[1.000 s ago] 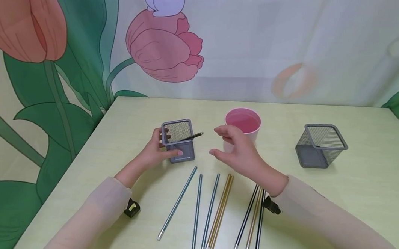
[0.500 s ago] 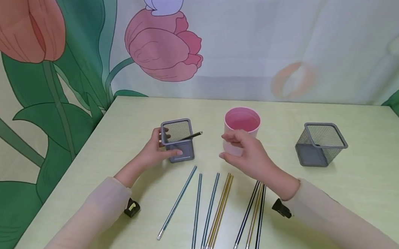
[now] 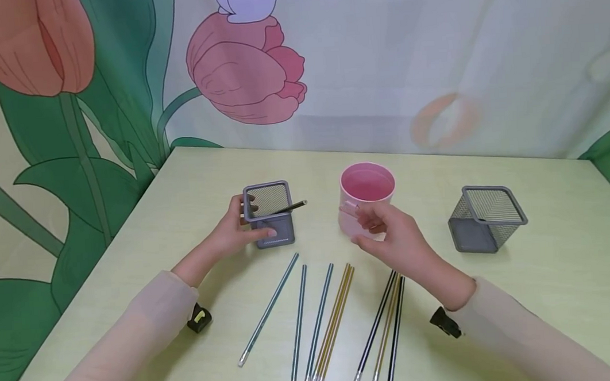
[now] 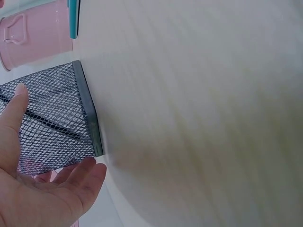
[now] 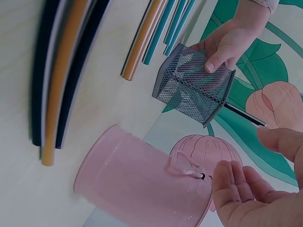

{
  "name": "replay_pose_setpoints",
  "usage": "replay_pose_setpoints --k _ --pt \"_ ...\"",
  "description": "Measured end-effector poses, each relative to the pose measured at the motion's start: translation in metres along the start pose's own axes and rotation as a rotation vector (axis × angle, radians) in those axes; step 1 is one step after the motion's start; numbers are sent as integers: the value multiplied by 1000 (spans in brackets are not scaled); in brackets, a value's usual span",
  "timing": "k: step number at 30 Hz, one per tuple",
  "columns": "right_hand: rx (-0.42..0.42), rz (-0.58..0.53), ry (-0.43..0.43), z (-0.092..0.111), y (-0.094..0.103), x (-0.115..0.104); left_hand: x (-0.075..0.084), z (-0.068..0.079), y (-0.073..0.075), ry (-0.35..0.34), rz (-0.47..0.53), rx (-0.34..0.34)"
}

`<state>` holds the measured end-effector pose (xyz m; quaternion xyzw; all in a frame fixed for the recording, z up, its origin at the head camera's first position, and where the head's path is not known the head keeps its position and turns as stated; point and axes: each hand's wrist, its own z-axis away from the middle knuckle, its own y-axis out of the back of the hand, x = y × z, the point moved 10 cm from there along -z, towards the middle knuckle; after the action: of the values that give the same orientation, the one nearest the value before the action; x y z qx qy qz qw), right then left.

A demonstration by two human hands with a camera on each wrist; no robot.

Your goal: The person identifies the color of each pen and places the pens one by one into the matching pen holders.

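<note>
My left hand (image 3: 229, 232) grips a grey wire-mesh pencil holder (image 3: 282, 231), thumb on the near side and fingers round the left side. A black pencil (image 3: 296, 206) leans inside it, its tip sticking out over the right rim. In the left wrist view, the pencil shows as a dark line through the mesh (image 4: 52, 101). My right hand (image 3: 397, 231) hovers in front of a pink bucket (image 3: 347, 223) with a small side handle. In the right wrist view, its fingers (image 5: 229, 189) are loosely bent beside the bucket's rim, with nothing between them and the thumb.
Teal pencils (image 3: 270, 307) and gold pencils (image 3: 338, 321) lie on the table (image 3: 559, 292) in front of me. Farther right lie two black pencils (image 3: 376, 328) with a gold one between them. Another mesh holder (image 3: 474, 236) stands at the right. A flower-printed cloth (image 3: 371, 66) hangs behind.
My right hand has moved right and slightly down, away from the mesh holder, uncovering more of the pink bucket. My left hand keeps its grip on the holder.
</note>
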<state>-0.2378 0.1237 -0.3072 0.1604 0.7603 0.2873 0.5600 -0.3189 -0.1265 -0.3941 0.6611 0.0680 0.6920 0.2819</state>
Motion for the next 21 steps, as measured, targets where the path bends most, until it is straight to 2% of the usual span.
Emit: replay_pose_setpoints --k 15,21 --pt "11 56 -42 18 11 13 -2 0 0 11 -18 4" --pt "4 68 -133 27 15 23 0 -2 -2 2 -17 -2"
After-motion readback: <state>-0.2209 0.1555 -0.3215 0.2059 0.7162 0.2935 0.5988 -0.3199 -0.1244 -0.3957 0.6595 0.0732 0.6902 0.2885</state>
